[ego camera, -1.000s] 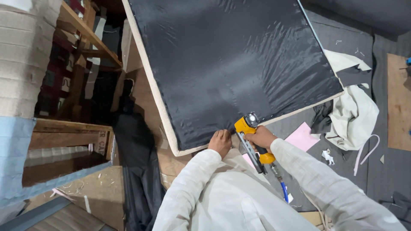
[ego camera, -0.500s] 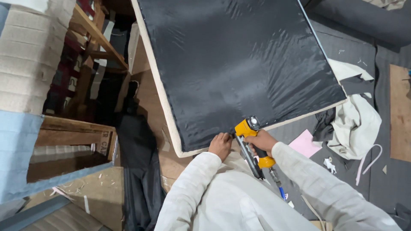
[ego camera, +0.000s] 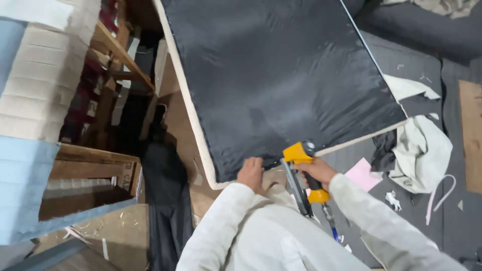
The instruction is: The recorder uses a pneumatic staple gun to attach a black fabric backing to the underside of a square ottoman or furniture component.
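We see a workshop w/ a dark grey floor (ego camera: 442,221), littered w/ a pink paper sheet (ego camera: 362,174), pale cloth scraps (ego camera: 422,150) & white bits. Far left: stacked pale quilted cushions (ego camera: 45,75) over a light-blue one (ego camera: 22,190). Beside them, a wooden shelf frame (ego camera: 120,52) & an open wooden crate (ego camera: 95,170). Brown board (ego camera: 472,135) at right. Light's dim, even.

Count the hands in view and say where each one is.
2. The left hand presses the black fabric panel at its near edge; the right hand grips the yellow staple gun beside it.
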